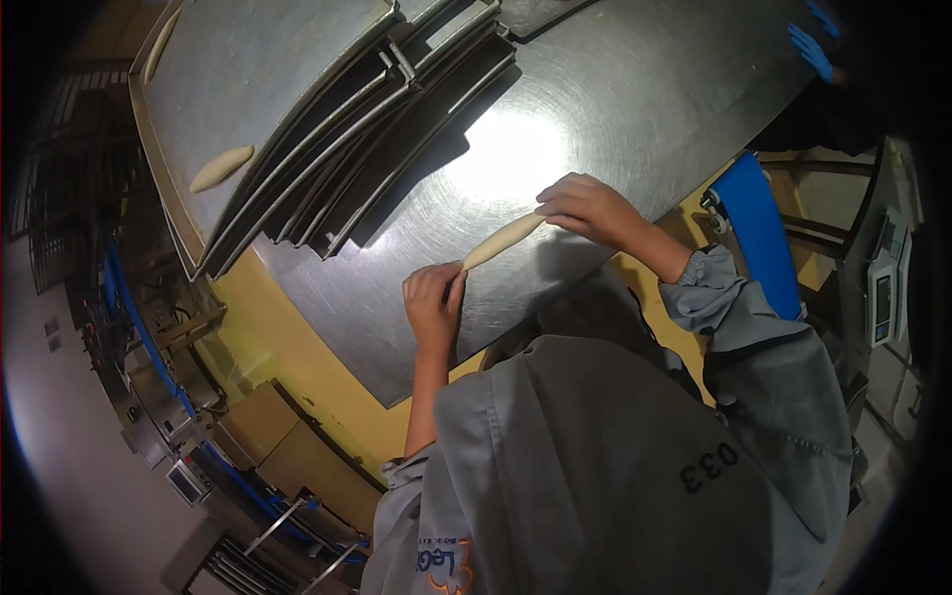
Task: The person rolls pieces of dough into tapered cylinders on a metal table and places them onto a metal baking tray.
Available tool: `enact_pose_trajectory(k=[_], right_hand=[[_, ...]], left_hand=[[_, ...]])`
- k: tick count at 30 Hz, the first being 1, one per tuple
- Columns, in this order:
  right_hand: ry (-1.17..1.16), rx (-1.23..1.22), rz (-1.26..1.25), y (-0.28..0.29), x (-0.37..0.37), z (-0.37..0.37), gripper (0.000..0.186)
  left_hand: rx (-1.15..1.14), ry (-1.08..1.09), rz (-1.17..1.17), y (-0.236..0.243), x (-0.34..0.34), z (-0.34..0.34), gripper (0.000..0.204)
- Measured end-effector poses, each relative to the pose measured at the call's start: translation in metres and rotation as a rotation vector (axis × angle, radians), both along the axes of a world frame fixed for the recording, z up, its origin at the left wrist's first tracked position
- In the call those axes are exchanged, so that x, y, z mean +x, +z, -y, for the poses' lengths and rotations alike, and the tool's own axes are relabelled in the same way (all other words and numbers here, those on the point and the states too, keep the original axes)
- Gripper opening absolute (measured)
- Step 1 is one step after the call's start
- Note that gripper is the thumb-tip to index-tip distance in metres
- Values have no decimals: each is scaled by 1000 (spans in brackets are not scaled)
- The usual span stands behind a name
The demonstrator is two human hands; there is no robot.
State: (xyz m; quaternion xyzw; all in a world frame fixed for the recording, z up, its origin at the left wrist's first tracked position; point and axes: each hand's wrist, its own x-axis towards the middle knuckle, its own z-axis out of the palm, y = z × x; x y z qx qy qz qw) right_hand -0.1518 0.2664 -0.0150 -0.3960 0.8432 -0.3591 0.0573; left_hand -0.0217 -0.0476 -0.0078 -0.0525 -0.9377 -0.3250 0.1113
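A long pale piece of dough [504,241] with tapered ends stretches between my two hands over the steel table [635,109]. My left hand [433,300] pinches its nearer, left end. At the farther, right end, the fingers of my right hand [592,210] close on the other tip. Whether the dough touches the table or hangs just above it, I cannot tell. On the top tray [263,74] of a stack to the left lies a similar shaped dough piece [221,169]. Another dough piece [162,47] rests along that tray's far left edge.
Several metal trays [397,119] are stacked unevenly on the table's left part. A person's blue-gloved hand [811,52] shows at the far right. A blue conveyor belt [759,233] and a scale [886,288] stand to the right. Machinery [149,347] fills the left side.
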Motion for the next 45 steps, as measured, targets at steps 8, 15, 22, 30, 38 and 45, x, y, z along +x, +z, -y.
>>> enact_pose_trajectory(k=[8,15,22,30,38,45], right_hand=[[-84,206,-327,26,10,-12,46],[-29,-358,655,23,-14,53,54],[121,-194,692,11,-16,63,48],[191,-146,630,20,8,49,43],[77,-92,617,27,10,46,45],[73,-106,277,38,17,39,46]], left_hand=[[-234,-48,69,22,12,9,42],[672,-29,359,10,-37,-14,51],[853,3,595,8,-48,-33,68],[679,-41,549,9,-16,-42,60],[365,29,519,32,-26,-34,52],[218,14,209,23,-13,-17,48]])
